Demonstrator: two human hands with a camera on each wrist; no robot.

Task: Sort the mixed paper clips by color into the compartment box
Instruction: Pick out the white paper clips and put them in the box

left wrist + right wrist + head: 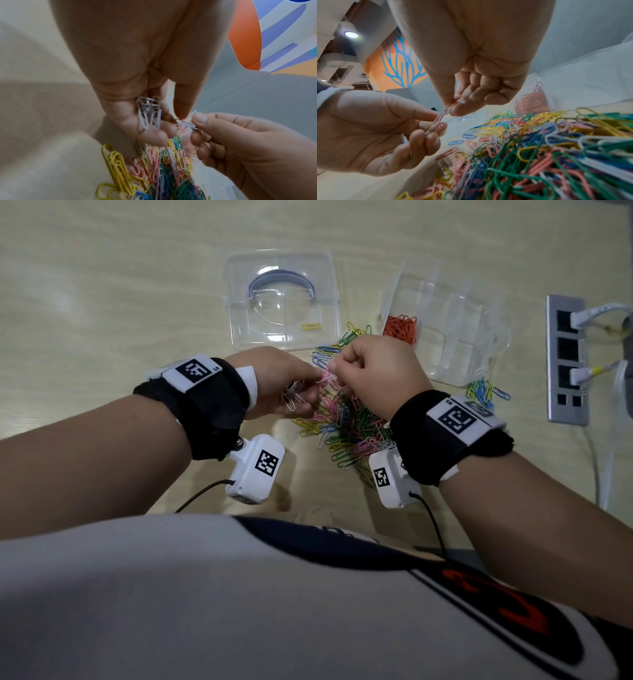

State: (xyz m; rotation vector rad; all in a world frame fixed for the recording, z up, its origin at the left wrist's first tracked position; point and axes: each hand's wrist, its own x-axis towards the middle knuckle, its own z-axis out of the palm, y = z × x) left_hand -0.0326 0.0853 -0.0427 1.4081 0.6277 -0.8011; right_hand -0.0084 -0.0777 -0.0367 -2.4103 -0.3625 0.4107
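Both hands meet above a heap of mixed paper clips (346,426) on a pale wooden table (102,285). The left hand (274,385) curls its fingers around a small bunch of white clips (149,113) resting against the palm, while its thumb and forefinger close on the near end of a single clip (186,123). The right hand (376,371) has its fingers folded in toward the palm and pinches the other end of that same clip between thumb and forefinger; the clip looks pale pink or white, though the colour is hard to tell. The heap below holds green, pink, yellow, blue and white clips, tangled together. Beyond the hands, on the right, stands a clear compartment box (452,323); its near left compartment holds a pile of orange clips (400,328). To the left of it lies a clear lid with a blue handle (281,299), and one yellow clip (311,326) rests on it. A few loose clips (484,393) lie just in front of the box. At the far right edge of the table, a grey socket strip (567,361) has white plugs in it.
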